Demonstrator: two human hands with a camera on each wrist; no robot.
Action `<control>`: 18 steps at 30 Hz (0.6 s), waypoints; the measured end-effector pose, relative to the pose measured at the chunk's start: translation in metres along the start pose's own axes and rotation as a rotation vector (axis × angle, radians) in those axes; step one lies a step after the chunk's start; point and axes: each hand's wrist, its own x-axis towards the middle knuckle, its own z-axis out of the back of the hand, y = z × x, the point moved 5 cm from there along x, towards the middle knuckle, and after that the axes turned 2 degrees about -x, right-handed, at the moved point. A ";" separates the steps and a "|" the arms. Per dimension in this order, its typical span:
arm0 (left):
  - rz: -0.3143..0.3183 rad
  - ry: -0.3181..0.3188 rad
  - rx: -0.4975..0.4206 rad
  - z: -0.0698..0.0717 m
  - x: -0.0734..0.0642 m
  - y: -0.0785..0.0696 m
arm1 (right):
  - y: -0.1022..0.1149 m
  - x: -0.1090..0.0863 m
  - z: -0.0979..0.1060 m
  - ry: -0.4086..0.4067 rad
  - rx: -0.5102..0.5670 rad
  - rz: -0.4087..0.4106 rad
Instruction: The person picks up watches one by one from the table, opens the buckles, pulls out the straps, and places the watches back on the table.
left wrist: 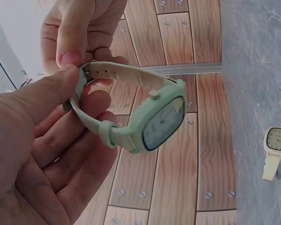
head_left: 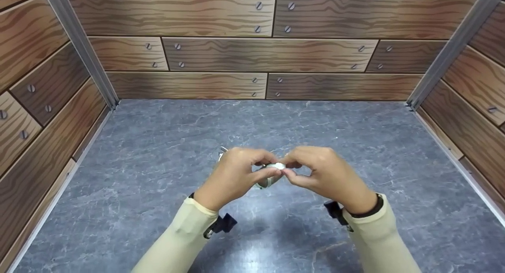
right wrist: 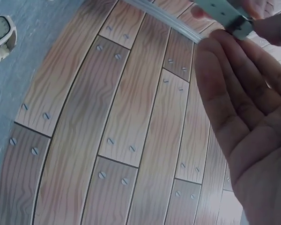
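"Where is the green watch [left wrist: 161, 119] hanging?"
"Between the left hand [head_left: 234, 175] and right hand [head_left: 331, 174], neither being nearer, its strap [left wrist: 131, 75] looping back toward the buckle [right wrist: 237, 23]."
"Are they gripping?"
"Both are pinching beside the buckle."
"Anything around?"
"A pale watch [left wrist: 277, 139] is lying left of the green watch, the left hand partly blocking it."

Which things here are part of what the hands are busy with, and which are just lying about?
In the job:
Mint-green watch, held up by its strap
Left hand, pinching the strap
Right hand, also pinching the strap

Just lying about:
Cream watch, on the grey surface, untouched by either hand
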 end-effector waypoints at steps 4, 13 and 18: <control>-0.010 0.007 -0.007 -0.002 0.004 -0.001 | -0.004 -0.002 0.002 -0.002 0.053 -0.028; 0.034 0.033 -0.275 -0.004 0.005 0.000 | -0.007 -0.003 0.006 -0.037 0.257 -0.064; 0.084 0.033 -0.360 -0.003 0.002 0.004 | -0.008 -0.001 0.004 -0.052 0.288 -0.086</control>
